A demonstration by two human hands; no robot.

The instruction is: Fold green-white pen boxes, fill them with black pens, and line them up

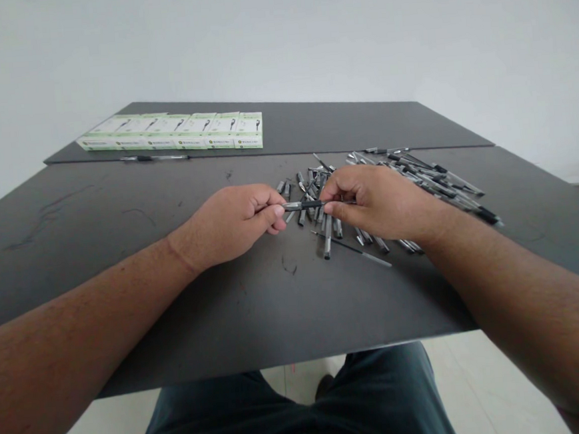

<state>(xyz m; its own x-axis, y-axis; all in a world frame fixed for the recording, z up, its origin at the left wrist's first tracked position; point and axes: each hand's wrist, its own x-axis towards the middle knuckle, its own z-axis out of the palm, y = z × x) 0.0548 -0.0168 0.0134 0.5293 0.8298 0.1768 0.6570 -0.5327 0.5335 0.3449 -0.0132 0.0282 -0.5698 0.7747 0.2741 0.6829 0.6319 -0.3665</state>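
Note:
Between my two hands a pen (311,204) with a black grip is held level above the table. My left hand (249,213) is closed, pinching the pen's left end at its clear tip. The fingers of my right hand (368,197) are closed on the right end, by the black grip. Beneath and around my right hand lies a pile of loose pen parts, among them clear caps (327,237) with dark ends. A thin ink refill (357,252) rests in front of the pile. My right hand hides part of the heap.
Clear pen barrels (432,182) are heaped to the right. A row of white and green boxes (172,132) stands at the back left, with a single pen (154,159) lying before it. The dark table (219,336) has a seam across it and ends near my legs.

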